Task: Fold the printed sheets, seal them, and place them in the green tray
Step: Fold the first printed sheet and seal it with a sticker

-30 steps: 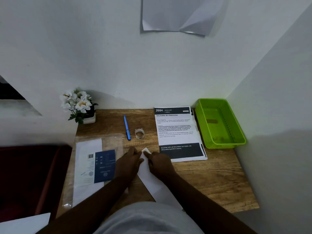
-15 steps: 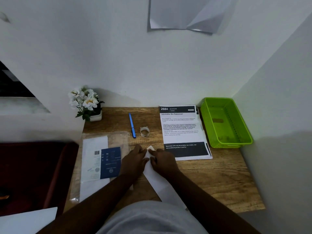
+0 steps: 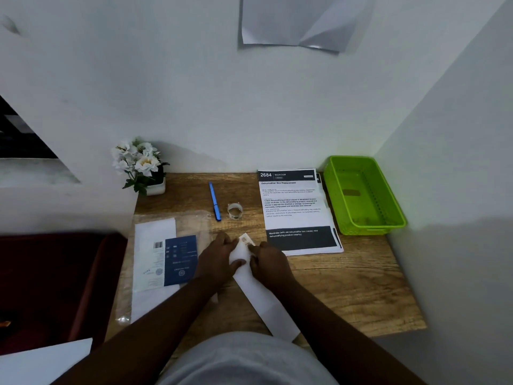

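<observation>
Your left hand [image 3: 219,258] lies on the far end of the folded sheet [image 3: 258,290], thumb across the paper and fingers loosely bent over its edge; your right hand [image 3: 268,263] presses the same end from the other side, fingers curled down onto it, though whether they pinch the paper you cannot tell from here; the sheet is a long white strip running diagonally across the desk [image 3: 347,287] toward your lap; the stack [image 3: 294,209] of printed pages sits just beyond your right hand, with the tray [image 3: 363,195] beside it in the corner; the pen [image 3: 214,201] and tape [image 3: 234,210] lie further back, a plastic sleeve [image 3: 166,262] to your left, and flowers [image 3: 138,162] at the wall.
</observation>
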